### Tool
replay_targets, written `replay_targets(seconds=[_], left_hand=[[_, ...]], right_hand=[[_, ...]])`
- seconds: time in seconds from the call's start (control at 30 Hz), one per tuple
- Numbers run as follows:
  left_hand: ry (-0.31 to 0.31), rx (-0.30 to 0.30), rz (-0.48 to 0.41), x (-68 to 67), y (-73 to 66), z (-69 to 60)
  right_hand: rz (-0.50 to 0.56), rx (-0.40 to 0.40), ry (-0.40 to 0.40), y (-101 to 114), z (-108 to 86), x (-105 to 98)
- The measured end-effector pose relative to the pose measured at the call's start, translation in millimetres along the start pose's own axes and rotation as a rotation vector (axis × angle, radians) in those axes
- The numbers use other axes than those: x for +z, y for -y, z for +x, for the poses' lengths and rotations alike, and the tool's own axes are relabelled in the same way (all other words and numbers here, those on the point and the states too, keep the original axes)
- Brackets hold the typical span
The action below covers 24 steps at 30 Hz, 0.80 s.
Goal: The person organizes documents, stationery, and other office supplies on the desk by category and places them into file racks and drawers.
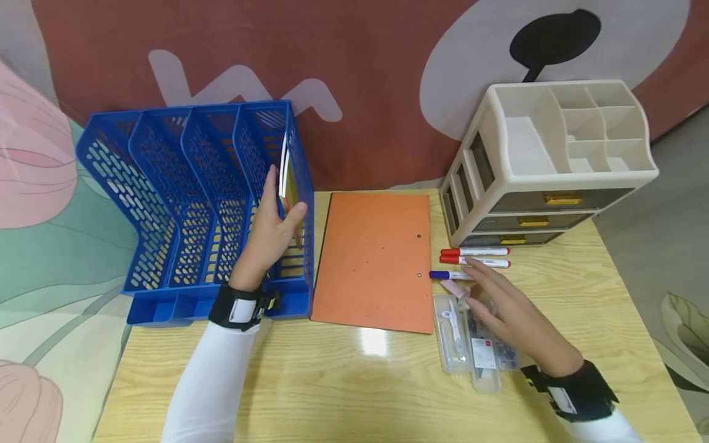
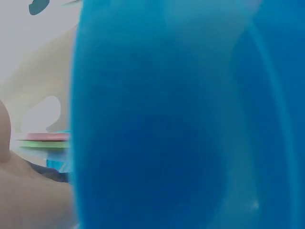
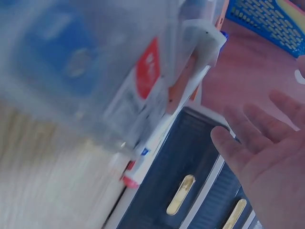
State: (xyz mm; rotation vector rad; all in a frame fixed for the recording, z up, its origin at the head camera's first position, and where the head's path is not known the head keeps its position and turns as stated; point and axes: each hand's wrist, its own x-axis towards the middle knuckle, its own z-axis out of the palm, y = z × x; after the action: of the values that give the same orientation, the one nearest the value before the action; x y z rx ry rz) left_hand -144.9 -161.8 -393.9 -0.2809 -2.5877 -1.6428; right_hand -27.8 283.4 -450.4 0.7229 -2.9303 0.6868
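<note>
— Where to look for the left hand [image 1: 268, 234]?

— Inside the rightmost slot of the blue perforated plastic file rack [image 1: 157, 311], at the thin white-and-yellow booklets [image 1: 284, 166], with fingers straight and thumb spread apart from them.

— Touching them?

— Hard to tell; mostly blocked by blurred blue plastic in the left wrist view.

— How to place the booklets?

— Standing on edge, close along the rack's right wall, with open slot room to the left.

— And for the right hand [image 1: 515, 317]?

— Above the clear plastic cases [image 1: 453, 344], with fingers extended and apart from the thumb, near two red-capped white markers [image 1: 476, 251], a blue-capped white marker [image 1: 443, 275] and a small flat pink piece [image 1: 454, 288].

— Where to mind edges?

— Between the rack and the flat orange board [image 1: 373, 258], just side by side; also along the narrow strip from the board to the cream plastic drawer unit [image 1: 581, 181].

— Where to find more room?

— Along the front of the pale wood-grain table [image 1: 332, 394].
</note>
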Motion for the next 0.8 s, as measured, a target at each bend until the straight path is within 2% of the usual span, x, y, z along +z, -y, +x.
replay_targets(seconds=[0.1,0.3,0.53,0.63,0.7,0.8], left_hand=[[-0.022,0.037,0.059,-0.2,-3.6,-9.3],[-0.124,0.128,0.215,-0.8,-13.7,-33.5],[-0.28,0.362,0.464,2.1,-19.4,-69.2],[-0.34,0.435,0.535,6.0,-19.9,-81.1],[-0.358,0.478,0.583,10.5,-19.6,-87.4],[-0.351,0.543,0.634,21.9,-17.4,-96.6]], right_hand=[[0.023,0.001,0.015,2.5,7.7,0.8],[0.08,0.012,0.029,2.9,25.2,3.0],[0.105,0.034,0.094,1.1,39.7,5.7],[0.129,0.057,0.118,1.7,44.2,6.9],[0.16,0.068,0.14,2.3,47.5,6.8],[0.208,0.078,0.165,4.6,52.5,6.6]])
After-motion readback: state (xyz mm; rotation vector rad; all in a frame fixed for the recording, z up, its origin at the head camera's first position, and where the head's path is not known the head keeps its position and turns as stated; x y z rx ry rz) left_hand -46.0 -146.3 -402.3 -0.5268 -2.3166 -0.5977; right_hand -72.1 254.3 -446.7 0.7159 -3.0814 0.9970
